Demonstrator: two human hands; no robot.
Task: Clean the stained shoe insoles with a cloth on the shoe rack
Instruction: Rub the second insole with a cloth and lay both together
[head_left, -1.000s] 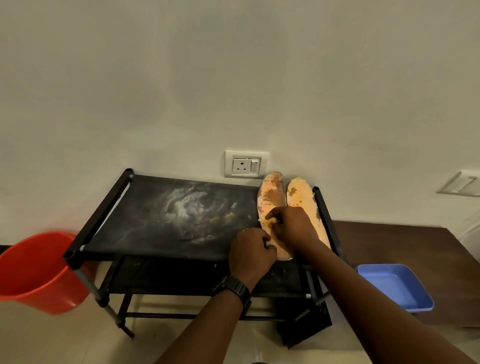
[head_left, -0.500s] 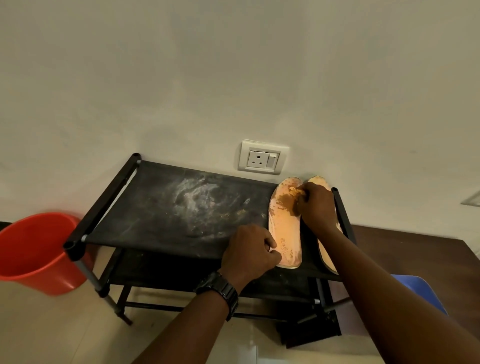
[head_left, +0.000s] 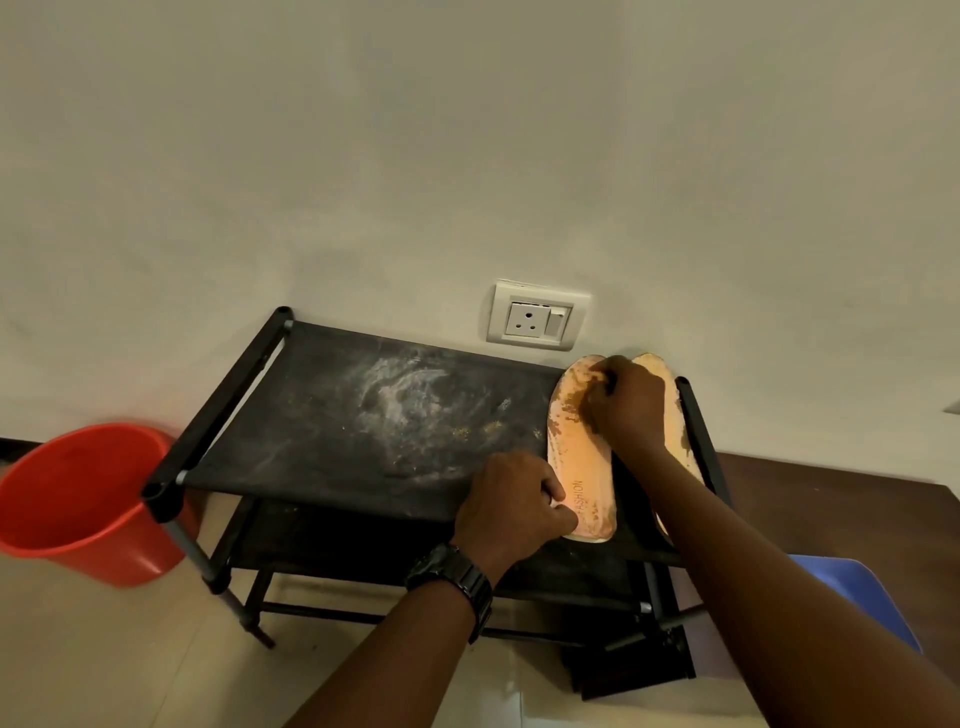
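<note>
Two orange insoles lie side by side at the right end of the black shoe rack (head_left: 363, 415). The left insole (head_left: 582, 467) has brown stains near its toe and along its left edge. My right hand (head_left: 626, 405) is curled over that toe area, fingers bunched on a cloth that is almost fully hidden beneath them. My left hand (head_left: 511, 501) pinches the heel end of the same insole at the rack's front edge. The right insole (head_left: 655, 365) is mostly covered by my right hand and forearm.
The rack's fabric top carries whitish smears and crumbs in the middle. A red bucket (head_left: 78, 499) stands on the floor to the left. A blue tray (head_left: 862, 597) sits on a dark brown surface (head_left: 831, 509) to the right. A wall socket (head_left: 535, 322) is behind the rack.
My right hand has slid from the middle of the left insole up to its toe. My left hand has stayed at the heel. The camera has tilted down and moved closer.
</note>
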